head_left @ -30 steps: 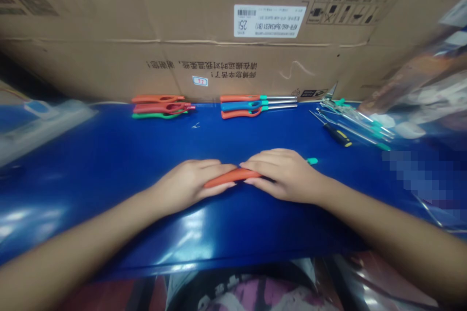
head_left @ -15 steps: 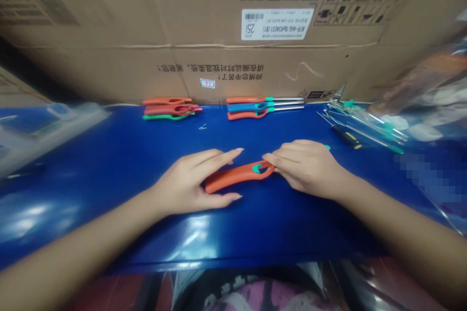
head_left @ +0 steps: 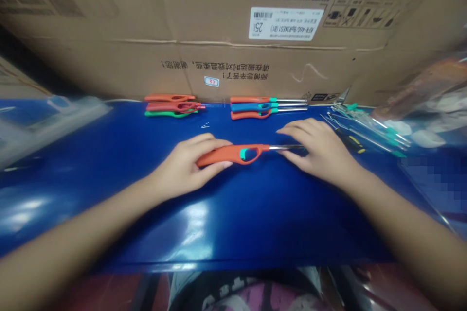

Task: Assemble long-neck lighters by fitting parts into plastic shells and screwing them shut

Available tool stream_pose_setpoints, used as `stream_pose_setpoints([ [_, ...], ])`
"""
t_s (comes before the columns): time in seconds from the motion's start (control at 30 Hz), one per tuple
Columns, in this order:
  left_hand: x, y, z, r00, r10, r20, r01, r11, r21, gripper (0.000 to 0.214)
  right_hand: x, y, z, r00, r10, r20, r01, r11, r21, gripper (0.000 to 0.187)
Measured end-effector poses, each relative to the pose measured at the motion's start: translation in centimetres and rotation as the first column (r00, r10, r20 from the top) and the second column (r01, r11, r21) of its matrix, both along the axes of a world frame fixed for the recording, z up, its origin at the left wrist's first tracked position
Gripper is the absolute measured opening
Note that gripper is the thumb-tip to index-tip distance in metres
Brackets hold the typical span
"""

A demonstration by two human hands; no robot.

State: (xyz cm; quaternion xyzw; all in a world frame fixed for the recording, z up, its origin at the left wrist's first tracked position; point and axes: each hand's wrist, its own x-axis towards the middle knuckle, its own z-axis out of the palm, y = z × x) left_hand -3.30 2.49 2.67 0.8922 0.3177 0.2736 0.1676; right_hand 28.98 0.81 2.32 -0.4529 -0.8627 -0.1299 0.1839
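An orange long-neck lighter (head_left: 233, 154) with a teal trigger and a thin metal tube lies across the middle of the blue table (head_left: 109, 175). My left hand (head_left: 186, 165) grips its orange handle, fingers curled over it. My right hand (head_left: 316, 148) rests on the metal tube's far end, fingers closed lightly around the tip. The lighter points to the right.
Three finished lighters (head_left: 268, 107) lie in a row at the back, with three bare handles (head_left: 170, 106) to their left. Metal tubes and a screwdriver (head_left: 365, 129) lie at the right. A cardboard box (head_left: 233, 29) walls the back; plastic bags (head_left: 426, 102) sit right.
The hands have moved apart and away from me along the lighter. The metal tube now shows between them, and the lighter lies further back and level.
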Motion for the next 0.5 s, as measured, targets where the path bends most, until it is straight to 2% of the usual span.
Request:
stream_pose_setpoints([
  [0.1,-0.4,0.9,0.4,0.998,0.053,0.046,-0.052,0.999,-0.008,0.034,1.5,0.9,0.1,0.995,-0.076,-0.062,0.076,0.997,-0.004,0.026],
  [0.2,-0.6,1.3,0.3,0.993,0.089,0.074,-0.088,0.996,-0.01,0.035,2.3,1.3,0.0,0.989,-0.062,-0.132,0.064,0.998,0.011,0.011],
  [0.27,-0.6,1.3,0.3,0.992,0.094,0.08,-0.093,0.996,-0.011,0.035,2.4,1.3,0.0,0.99,-0.04,-0.132,0.043,0.999,0.014,0.014],
  [0.37,-0.5,1.2,0.3,0.992,0.094,0.085,-0.094,0.996,-0.002,0.033,2.3,1.1,0.1,0.995,-0.063,-0.072,0.066,0.997,0.028,0.028],
  [0.5,-0.6,1.2,0.4,0.988,0.109,0.107,-0.113,0.993,0.024,0.033,2.7,1.1,0.3,0.996,-0.074,-0.043,0.077,0.993,0.085,0.02],
])
